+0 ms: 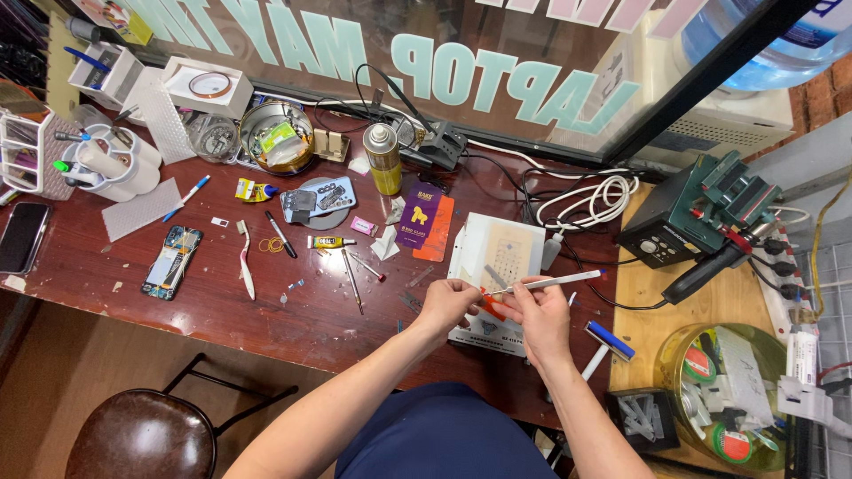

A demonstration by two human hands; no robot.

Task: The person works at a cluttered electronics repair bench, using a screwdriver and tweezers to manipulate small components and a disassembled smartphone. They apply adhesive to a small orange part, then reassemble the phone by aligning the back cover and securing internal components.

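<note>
Head view of a repair bench. A slim white pen-like tool [546,283] is held in the right hand [540,315], pinched narrowly between thumb and fingers near its working end, with the shaft running up and to the right over the white work mat [497,257]. The left hand [446,302] is closed in a fine pinch at the tool's tip, where a small orange-red piece [491,306] shows between the two hands; what exactly is gripped there is too small to tell. Both hands are raised just above the near edge of the mat, close to the body.

The step is judged to be fine work at the tool tip. It is best done with both wrists braced against each other or on the mat, so that the tip is kept steady, and with light pressure only, since so small a part is easily dropped among the clutter. The work is better kept over the pale mat, where a fallen piece would be seen, than over the dark red table [266,310].

Left of the mat lie tweezers [352,279], a small glue tube [330,241], an opened phone [172,262] and a spray can [383,158]; a blue-headed brush [608,341] lies just right of the right hand
</note>
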